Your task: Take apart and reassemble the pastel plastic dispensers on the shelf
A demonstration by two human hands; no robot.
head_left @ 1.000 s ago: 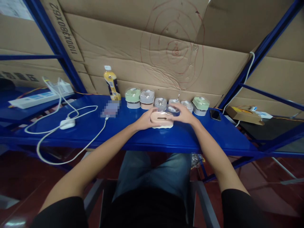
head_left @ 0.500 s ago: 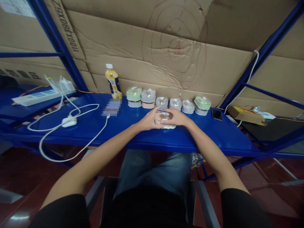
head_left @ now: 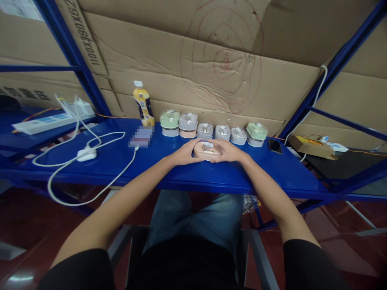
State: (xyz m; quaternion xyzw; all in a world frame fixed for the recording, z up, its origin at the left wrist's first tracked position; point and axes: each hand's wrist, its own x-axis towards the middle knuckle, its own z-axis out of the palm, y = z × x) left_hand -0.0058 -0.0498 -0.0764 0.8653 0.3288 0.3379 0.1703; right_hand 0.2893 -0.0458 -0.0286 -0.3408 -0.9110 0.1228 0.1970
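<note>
Fingers of left hand (head_left: 185, 154) and right hand (head_left: 231, 152): half-curled round the pink container (head_left: 207, 150), one hand each side | pink container: right of and nearer than the yellow bottle (head_left: 143, 104) | handling: even, light pressure should keep it level | far fingertips' contact unclear

The box (head_left: 208, 150) stands on the table (head_left: 211, 175) between left hand (head_left: 185, 154) and right hand (head_left: 231, 151). Behind it, a row of boxes (head_left: 223, 133) stands before the cardboard (head_left: 157, 52). A bottle (head_left: 143, 105) stands left of the row, a phone (head_left: 275, 146) lies right. A charger (head_left: 87, 154) lies left of the bottle, a carton (head_left: 313, 148) right of the phone.
</note>
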